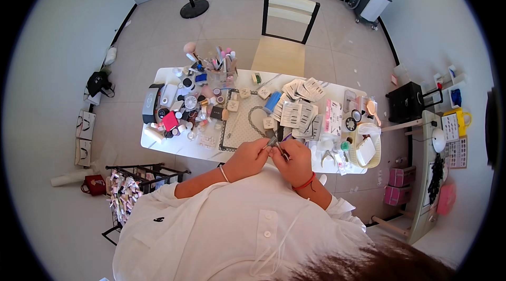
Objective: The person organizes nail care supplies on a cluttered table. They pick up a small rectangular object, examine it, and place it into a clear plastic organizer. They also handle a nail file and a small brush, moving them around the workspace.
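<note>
Both hands meet at the front edge of a white marble-patterned table (pixel 185 156), close to my chest. My left hand (pixel 250 159) pinches a small grey-green piece (pixel 272 141), too small to identify. My right hand (pixel 293 161) grips a slim dark tool (pixel 283 152), its tip close to that piece; whether it is tweezers or nippers is unclear. Fingers hide most of both. Just beyond lies a dotted mat with a lace border (pixel 242 127). Small white square boxes (pixel 269 123) stand on and around it. Several pale printed cards (pixel 291 114) are heaped to its right.
Makeup jars and a red compact (pixel 170 121) crowd the table's left, below a brush holder (pixel 222 70). At right are metal nippers (pixel 327 157) and a cream basket (pixel 373 158). A chair (pixel 280 53) faces me; a black rack (pixel 152 174) stands at lower left.
</note>
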The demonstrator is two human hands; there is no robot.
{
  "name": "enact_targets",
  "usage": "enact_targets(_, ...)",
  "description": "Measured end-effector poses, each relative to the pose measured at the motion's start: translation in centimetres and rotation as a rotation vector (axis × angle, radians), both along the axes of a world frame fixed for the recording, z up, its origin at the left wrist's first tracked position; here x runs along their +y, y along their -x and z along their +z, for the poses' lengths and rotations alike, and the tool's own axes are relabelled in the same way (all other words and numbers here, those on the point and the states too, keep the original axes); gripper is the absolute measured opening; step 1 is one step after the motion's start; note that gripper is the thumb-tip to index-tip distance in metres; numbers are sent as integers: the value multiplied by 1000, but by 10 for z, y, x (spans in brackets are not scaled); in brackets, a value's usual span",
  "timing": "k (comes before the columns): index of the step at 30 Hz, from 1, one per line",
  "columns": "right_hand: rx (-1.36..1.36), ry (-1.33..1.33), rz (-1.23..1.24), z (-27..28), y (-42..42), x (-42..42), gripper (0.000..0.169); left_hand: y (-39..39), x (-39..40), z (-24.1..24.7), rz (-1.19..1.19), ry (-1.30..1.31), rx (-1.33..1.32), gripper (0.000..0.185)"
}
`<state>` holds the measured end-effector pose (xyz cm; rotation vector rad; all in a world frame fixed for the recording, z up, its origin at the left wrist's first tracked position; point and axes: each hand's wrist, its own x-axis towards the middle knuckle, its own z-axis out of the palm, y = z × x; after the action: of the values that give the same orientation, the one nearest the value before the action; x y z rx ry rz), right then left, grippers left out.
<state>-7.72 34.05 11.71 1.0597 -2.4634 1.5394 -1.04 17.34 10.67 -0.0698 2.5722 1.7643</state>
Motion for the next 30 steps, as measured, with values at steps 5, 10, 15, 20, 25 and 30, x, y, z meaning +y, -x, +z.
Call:
enact_targets(5,87,-3,-1,5,1,-2,14,0,0,8,17,-30,6,15)
enact_targets(10,204,11,33,10,5,-6,13,-2,-4,2,13,-3,13,15)
enact_targets(15,205,-1,82,5,6,-4,13,-2,-3,4,9,33,31,15)
enact_targets(20,146,5,57,1,3,-3,14,-3,-4,4,11,68,-4,14)
enact_targets(25,91,6,64,-1,3,-3,14,-4,-4,4,-4,98,23,18)
enact_targets(30,68,3,61,-2,3,-3,13,-4,-4,1,1,102,47,19)
